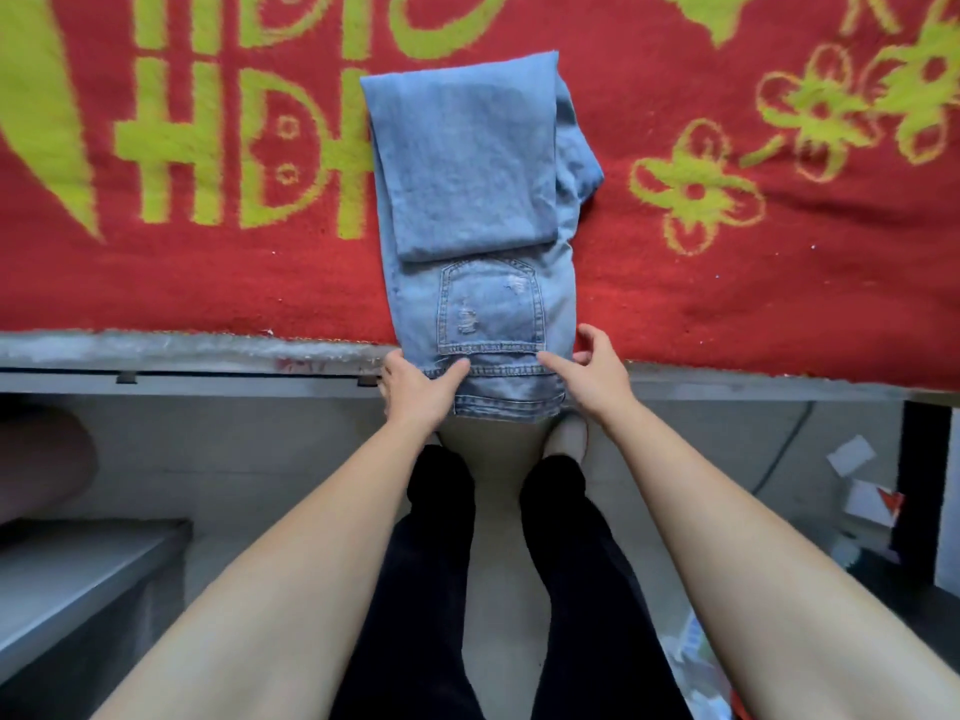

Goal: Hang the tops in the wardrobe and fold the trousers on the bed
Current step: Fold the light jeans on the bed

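My left hand [415, 387] grips the near-left waistband corner of the jeans [467, 168], thumb on top, fingers curled down past the edge. My right hand [595, 371] is spread & loose, holding nothing, index tip touching the waistband's right side. Jeans lie mid-frame, legs folded back over the seat w/ back pocket [491, 309] showing, waistband overhanging the bed [208, 379] rim. Under them is a red blanket [727, 304] w/ yellow-green pattern. Bottom of frame: my black trousers [431, 589], floor [498, 537], paper scraps [852, 454] at right.
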Demonstrator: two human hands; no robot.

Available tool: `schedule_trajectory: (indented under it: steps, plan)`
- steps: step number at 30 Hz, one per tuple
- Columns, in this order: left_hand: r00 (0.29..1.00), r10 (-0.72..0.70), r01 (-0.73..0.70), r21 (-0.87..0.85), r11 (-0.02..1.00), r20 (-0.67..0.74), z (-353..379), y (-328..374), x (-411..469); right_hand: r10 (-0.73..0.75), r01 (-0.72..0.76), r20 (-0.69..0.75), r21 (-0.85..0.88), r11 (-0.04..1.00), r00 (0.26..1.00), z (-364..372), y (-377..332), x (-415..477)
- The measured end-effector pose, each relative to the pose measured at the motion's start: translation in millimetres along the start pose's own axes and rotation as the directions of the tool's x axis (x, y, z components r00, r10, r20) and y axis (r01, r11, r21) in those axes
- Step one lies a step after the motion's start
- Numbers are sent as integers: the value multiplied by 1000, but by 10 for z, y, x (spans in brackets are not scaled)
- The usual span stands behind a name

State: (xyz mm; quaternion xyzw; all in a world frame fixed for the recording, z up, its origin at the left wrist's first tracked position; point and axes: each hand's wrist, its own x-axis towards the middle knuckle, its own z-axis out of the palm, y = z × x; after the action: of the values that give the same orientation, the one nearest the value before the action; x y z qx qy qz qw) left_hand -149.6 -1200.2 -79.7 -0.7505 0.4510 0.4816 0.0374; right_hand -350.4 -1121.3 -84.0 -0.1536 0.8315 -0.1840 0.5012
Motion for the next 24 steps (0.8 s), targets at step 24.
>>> schedule_trajectory:
  steps: [24]
  plan:
    - [999, 27, -45, -471, 881, -45, -610, 784, -628, -148, 64, 162, 433, 899, 976, -799, -905, -634]
